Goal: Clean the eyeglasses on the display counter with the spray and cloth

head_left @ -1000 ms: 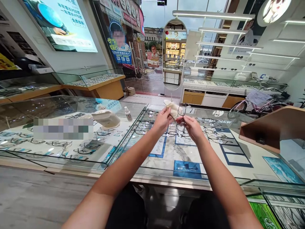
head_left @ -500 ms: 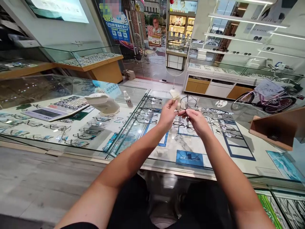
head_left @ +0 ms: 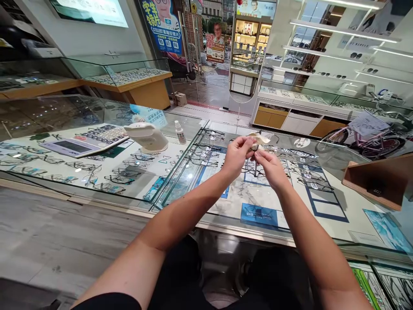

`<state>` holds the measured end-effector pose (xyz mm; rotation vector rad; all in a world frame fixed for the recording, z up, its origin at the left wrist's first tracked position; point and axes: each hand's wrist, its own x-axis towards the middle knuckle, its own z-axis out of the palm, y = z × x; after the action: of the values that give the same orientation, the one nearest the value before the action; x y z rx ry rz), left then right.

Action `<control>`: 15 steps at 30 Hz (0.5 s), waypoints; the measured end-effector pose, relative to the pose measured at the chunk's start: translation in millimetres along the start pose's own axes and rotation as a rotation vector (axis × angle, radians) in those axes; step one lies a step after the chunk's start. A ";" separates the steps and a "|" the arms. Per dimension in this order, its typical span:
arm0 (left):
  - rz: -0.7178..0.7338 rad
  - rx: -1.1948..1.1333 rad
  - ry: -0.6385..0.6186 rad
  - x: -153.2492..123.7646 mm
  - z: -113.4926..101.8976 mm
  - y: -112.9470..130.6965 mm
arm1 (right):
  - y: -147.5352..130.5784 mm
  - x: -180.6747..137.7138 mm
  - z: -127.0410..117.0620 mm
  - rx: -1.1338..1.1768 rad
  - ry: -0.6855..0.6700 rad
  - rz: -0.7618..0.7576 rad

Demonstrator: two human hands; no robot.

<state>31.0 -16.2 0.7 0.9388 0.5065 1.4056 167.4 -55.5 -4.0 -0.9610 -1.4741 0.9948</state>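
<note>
Both hands up over glass counter point(head_left: 222, 216), close together. Left hand point(head_left: 238, 156) had fingers pinched on pale cloth point(head_left: 260, 138), right hand point(head_left: 273, 169) clamped on dark glasses point(head_left: 256, 169), one thin arm poking down below fingers. Cloth bunched right up at frame, lenses mostly hidden, so couldn't tell which one it covered. More eyeglasses point(head_left: 206, 148) lay below. White bottle point(head_left: 180, 133) and chunky calculator point(head_left: 75, 147) sat off left.
</note>
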 end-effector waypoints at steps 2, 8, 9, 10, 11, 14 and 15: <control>-0.006 -0.017 0.031 0.1 -0.4 1.6 | -0.2 -0.6 0.7 -0.036 -0.012 -0.029; -0.058 0.025 0.035 7.7 -6.8 6.6 | -6.2 -2.3 -2.3 -0.068 -0.060 -0.056; -0.076 0.045 0.020 9.2 -8.3 7.9 | -7.7 -2.6 -2.6 -0.073 -0.061 -0.063; -0.096 0.073 -0.013 10.2 -9.7 9.7 | -9.3 -2.8 -2.9 -0.078 -0.062 -0.071; -0.118 0.107 -0.066 10.7 -10.8 12.1 | -10.9 -3.0 -3.1 -0.083 -0.065 -0.079; -0.174 0.225 -0.270 10.0 -13.3 20.5 | -15.3 -3.4 -3.7 -0.081 -0.079 -0.091; -0.185 0.253 -0.324 9.5 -13.9 22.8 | -16.3 -3.6 -4.0 -0.078 -0.081 -0.091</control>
<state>7.7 -5.6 13.1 1.2640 0.5184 1.0125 170.9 -64.0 10.6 -0.9101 -1.6201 0.9247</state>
